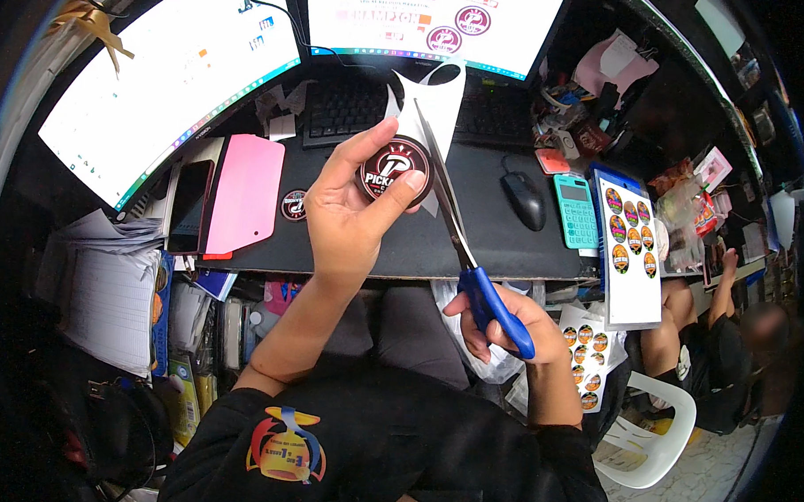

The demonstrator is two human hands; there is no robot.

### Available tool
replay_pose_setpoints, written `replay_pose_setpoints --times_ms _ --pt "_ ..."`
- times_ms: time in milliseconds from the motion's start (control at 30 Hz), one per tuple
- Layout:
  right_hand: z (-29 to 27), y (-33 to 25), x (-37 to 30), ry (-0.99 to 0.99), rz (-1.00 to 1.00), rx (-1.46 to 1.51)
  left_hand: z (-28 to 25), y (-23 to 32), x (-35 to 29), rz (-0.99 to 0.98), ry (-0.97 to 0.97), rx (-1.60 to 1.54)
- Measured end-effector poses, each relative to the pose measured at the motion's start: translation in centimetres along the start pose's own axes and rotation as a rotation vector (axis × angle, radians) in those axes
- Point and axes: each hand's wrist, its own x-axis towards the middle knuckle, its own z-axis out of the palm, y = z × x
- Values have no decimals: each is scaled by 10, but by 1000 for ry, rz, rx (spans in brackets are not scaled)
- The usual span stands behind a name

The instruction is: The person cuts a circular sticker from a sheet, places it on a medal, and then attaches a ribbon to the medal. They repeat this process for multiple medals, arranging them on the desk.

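Between the thumb and fingers of my left hand is a round dark red sticker with a white letter design. White sheet paper extends from it toward the monitor, with a round hole and curled cut edges. My right hand grips the blue handles of a pair of scissors. Their long blades lie along the sticker's right edge, against the white paper; how far they are parted is hard to tell. Another round dark sticker lies on the black desk, left of my left hand.
Two lit monitors stand behind a black keyboard. A mouse, a teal calculator and a sticker sheet on a blue clipboard are at right. A phone and pink folder lie left. Another person sits far right.
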Motion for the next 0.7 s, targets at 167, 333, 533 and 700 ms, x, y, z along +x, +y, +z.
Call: replay_pose_setpoints --times_ms 167,333,533,700 --pt "-5 -7 -6 16 36 38 0 0 0 -34 -12 -13" --pt "-10 -11 -9 4 46 50 0 4 2 -64 -23 9" --pt "-4 0 -2 76 70 30 12 -2 0 -99 129 -190" --pt "14 29 11 133 34 -45 9 -16 3 -327 124 -246"
